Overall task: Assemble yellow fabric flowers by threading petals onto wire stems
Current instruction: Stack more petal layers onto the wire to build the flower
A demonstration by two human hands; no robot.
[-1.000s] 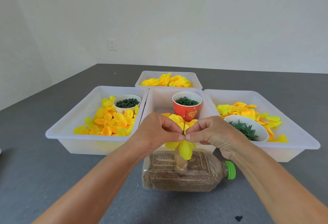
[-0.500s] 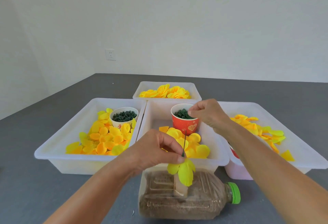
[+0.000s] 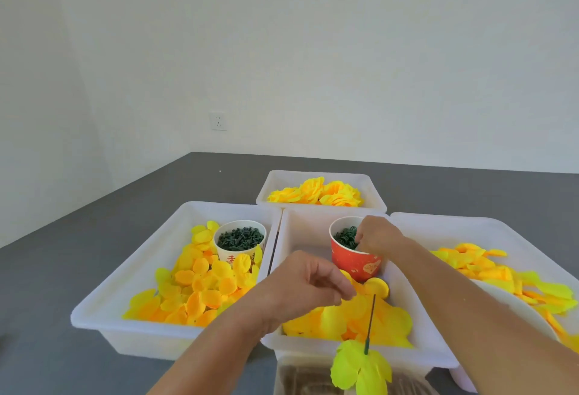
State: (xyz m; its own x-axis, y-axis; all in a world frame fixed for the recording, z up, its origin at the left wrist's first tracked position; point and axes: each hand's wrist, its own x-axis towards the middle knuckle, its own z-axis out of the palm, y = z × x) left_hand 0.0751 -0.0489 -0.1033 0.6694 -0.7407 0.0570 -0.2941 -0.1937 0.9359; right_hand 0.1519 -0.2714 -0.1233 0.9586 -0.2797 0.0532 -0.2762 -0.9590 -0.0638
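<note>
wire stem (image 3: 371,321) upright, near edge, free | left hand (image 3: 308,285) beside it, loosely curled, empty | right hand (image 3: 377,236) fingers dipped in red cup (image 3: 355,261), grip unclear

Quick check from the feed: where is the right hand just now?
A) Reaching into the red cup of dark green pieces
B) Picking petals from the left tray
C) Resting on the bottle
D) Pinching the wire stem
A: the right hand has its fingertips down in the red cup among the dark green pieces, away from the wire stem.
</note>
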